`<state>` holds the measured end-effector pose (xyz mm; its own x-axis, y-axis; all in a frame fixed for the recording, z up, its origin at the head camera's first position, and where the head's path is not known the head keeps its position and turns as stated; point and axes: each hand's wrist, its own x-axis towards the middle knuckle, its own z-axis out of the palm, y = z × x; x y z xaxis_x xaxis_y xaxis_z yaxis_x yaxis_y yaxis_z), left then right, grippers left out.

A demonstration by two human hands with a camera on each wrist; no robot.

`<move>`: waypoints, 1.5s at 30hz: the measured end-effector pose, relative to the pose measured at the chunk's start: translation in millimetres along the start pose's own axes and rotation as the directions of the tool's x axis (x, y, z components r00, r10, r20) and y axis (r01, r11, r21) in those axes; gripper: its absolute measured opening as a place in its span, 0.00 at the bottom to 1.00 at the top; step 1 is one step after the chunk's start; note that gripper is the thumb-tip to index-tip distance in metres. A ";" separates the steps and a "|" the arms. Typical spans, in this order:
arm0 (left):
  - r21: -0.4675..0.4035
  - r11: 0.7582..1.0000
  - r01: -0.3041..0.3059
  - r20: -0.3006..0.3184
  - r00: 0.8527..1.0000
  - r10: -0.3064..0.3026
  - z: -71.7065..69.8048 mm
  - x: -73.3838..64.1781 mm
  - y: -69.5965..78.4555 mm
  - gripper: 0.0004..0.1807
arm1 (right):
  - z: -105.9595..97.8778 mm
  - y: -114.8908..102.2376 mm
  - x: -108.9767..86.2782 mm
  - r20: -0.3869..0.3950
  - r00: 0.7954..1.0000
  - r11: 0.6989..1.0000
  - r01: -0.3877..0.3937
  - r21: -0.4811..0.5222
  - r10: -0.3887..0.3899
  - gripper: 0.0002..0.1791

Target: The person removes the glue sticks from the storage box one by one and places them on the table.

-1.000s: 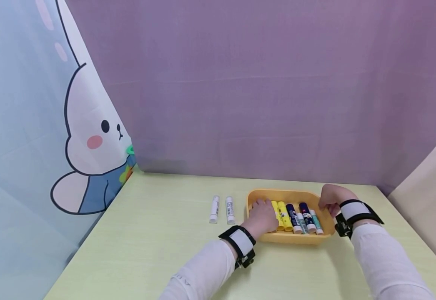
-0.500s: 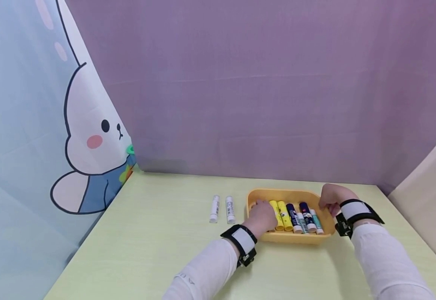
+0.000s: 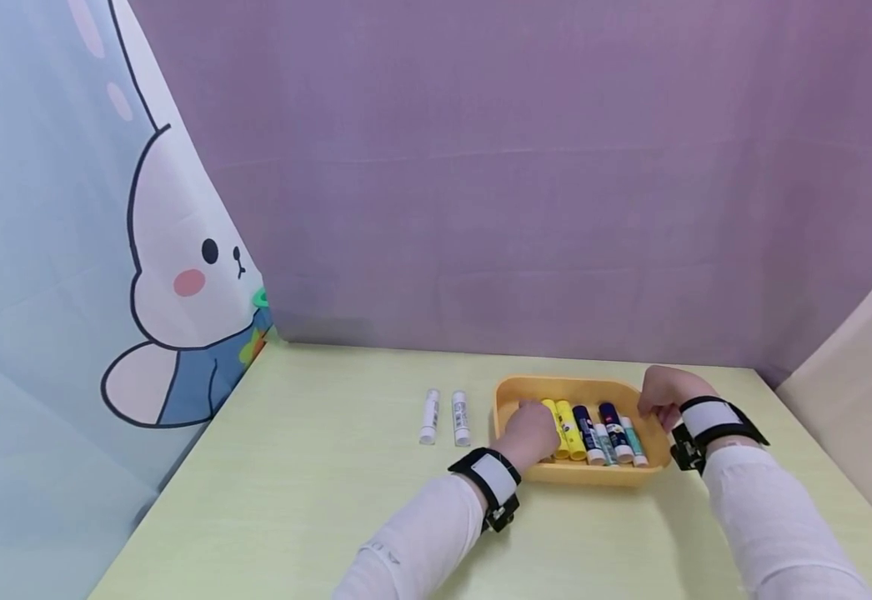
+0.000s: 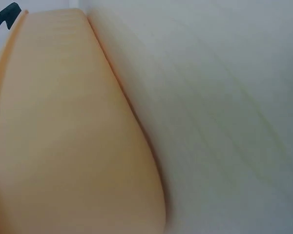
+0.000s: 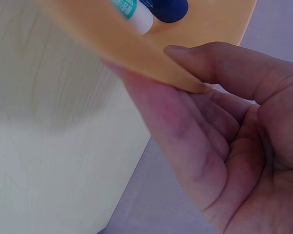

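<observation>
An orange plastic tray [image 3: 586, 477] stands on the table, holding a row of glue sticks. Among them are yellow glue sticks [image 3: 571, 432], navy glue sticks [image 3: 616, 433] and a teal-and-white glue stick [image 3: 634, 442]. My left hand [image 3: 532, 432] reaches into the tray's left end, right beside the yellow ones; its fingers are hidden behind its back, so I cannot tell what they hold. The left wrist view shows the tray's outer wall [image 4: 73, 122]. My right hand [image 5: 224, 112] pinches the tray's right rim between thumb and fingers.
Two white glue sticks, a left one [image 3: 429, 417] and a right one [image 3: 461, 418], lie apart on the pale table [image 3: 316, 467], left of the tray. A purple curtain [image 3: 511, 183] hangs along the table's back edge. At the left is a blue rabbit-print cloth [image 3: 38, 275].
My left hand has shifted slightly right within the tray, and its fingers, earlier seen spread toward the far left, are now tucked out of sight. My right hand stays on the rim.
</observation>
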<state>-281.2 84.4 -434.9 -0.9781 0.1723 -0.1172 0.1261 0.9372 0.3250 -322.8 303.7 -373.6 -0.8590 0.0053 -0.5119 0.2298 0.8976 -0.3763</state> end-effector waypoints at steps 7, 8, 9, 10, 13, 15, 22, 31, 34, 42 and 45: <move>-0.055 0.998 -0.022 -0.031 0.999 0.020 5.7 7.9 -3.5 0.06 | -0.2 -0.5 -0.2 0.019 0.999 0.999 0.032 -0.018 -0.032 0.05; -0.054 0.998 -0.031 -0.033 0.999 0.029 6.0 8.7 -3.7 0.06 | -0.3 -0.5 -0.5 0.019 0.999 0.999 0.034 -0.018 -0.034 0.05; -0.056 0.998 -0.034 -0.035 0.999 0.032 6.3 9.2 -3.9 0.06 | -0.4 -0.6 -0.8 0.018 0.999 0.999 0.034 -0.018 -0.034 0.05; -0.057 0.998 -0.038 -0.037 0.999 0.036 6.8 9.9 -4.0 0.05 | -0.5 -0.6 -1.3 0.017 0.999 0.999 0.035 -0.017 -0.035 0.05; -0.036 0.998 -0.052 -0.047 0.998 0.050 8.1 11.0 -4.1 0.06 | -0.2 0.0 -2.1 0.013 0.999 0.999 0.037 -0.016 -0.036 0.05; -0.020 0.998 -0.060 -0.054 0.997 0.059 9.1 11.2 -4.6 0.07 | 0.2 0.6 -2.2 0.011 0.999 0.999 0.036 -0.014 -0.036 0.05; 0.027 0.996 -0.086 -0.071 0.994 0.088 8.0 9.7 -6.0 0.08 | -0.5 1.1 -0.2 0.015 0.999 0.999 0.036 -0.022 -0.036 0.06; 0.009 0.997 -0.077 -0.063 0.995 0.077 5.3 7.4 -4.7 0.07 | 0.1 2.7 3.0 0.007 1.000 1.000 0.028 -0.007 -0.028 0.05; 0.007 0.998 -0.069 -0.058 0.996 0.070 5.6 7.5 -4.3 0.08 | 0.0 2.4 2.3 0.005 1.000 1.000 0.029 -0.006 -0.029 0.05; -0.007 0.999 -0.047 -0.033 0.998 0.047 2.2 4.3 -3.4 0.11 | -1.6 0.7 -2.2 0.005 1.000 0.999 0.029 -0.024 -0.029 0.06; -0.017 0.999 -0.039 -0.023 0.999 0.038 0.3 3.0 -2.6 0.11 | -1.8 0.5 -3.6 0.009 1.000 0.999 0.028 -0.023 -0.028 0.06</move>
<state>-284.4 82.6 -436.4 -0.9760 0.2012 -0.0835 0.1611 0.9245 0.3454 -320.5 304.9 -370.6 -0.8610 -0.0236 -0.5081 0.1951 0.9071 -0.3729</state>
